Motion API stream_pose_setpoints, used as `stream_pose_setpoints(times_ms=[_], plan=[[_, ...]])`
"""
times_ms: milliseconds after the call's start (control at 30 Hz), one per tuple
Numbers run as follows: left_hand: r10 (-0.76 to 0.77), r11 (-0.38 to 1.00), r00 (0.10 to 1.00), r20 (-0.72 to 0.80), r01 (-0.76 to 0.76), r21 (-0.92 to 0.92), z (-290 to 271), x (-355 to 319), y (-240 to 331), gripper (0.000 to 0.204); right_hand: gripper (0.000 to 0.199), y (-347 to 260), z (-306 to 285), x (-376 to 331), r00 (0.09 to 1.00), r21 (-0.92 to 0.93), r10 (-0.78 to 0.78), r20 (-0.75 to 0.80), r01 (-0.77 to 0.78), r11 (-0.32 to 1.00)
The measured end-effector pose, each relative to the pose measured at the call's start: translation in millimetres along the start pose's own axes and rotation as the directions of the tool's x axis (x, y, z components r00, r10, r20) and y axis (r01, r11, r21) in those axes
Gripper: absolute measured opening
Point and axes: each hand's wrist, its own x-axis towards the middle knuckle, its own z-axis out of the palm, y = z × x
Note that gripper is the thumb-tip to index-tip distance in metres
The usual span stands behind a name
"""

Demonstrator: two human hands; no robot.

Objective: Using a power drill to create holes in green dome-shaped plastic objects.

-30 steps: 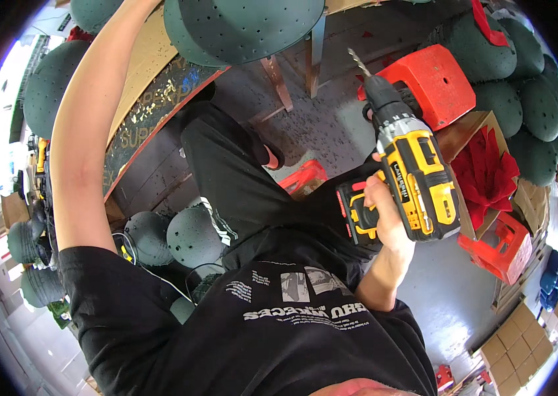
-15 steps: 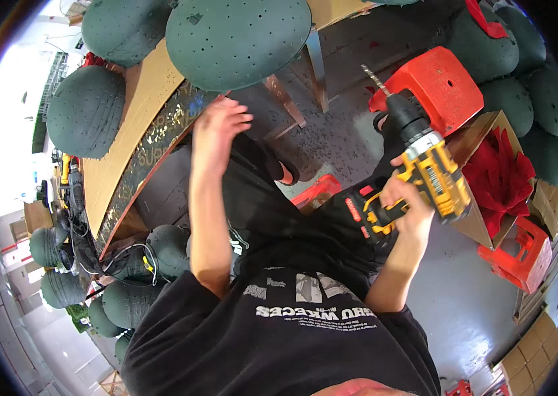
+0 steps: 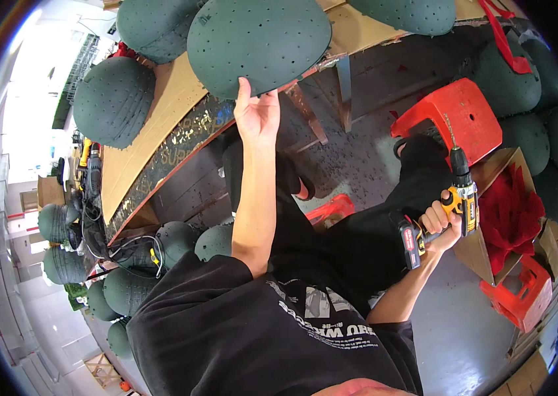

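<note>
A large dark green dome, dotted with small holes, rests at the table's near edge. My left hand holds its near rim, the thumb on the outer surface and the fingers partly hidden under the edge. Off to the right, my right hand is wrapped round the handle of a yellow and black cordless drill. Its long bit points away from me, apart from the dome, and overlaps a red stool in the view.
More green domes lie along the cardboard-topped table. Others are stacked at the far right and lower left. A cardboard box holds red cloth, above another red stool. Cables and tools lie left; dark bits litter the floor.
My left hand has moved from beside the table edge onto the dome's rim and taken hold. The drill in my right hand has swung right, its bit now more upright in view.
</note>
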Motion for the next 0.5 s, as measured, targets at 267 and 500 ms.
stream_pose_setpoints(times_ms=[267, 500], plan=[[-0.055, 0.989, 0.998, 0.01, 0.056, -0.136, -8.9, 8.5, 7.6, 0.032, 0.041, 0.6, 1.8, 1.0, 0.996, -0.078, 0.031, -0.081, -0.037, 0.996], [-0.057, 0.995, 0.995, 0.083, 0.063, -0.073, -15.3, 10.0, 8.0, 0.035, 0.044, 5.9, 2.6, 8.9, 0.995, -0.088, 0.072, -0.065, -0.078, 0.993]])
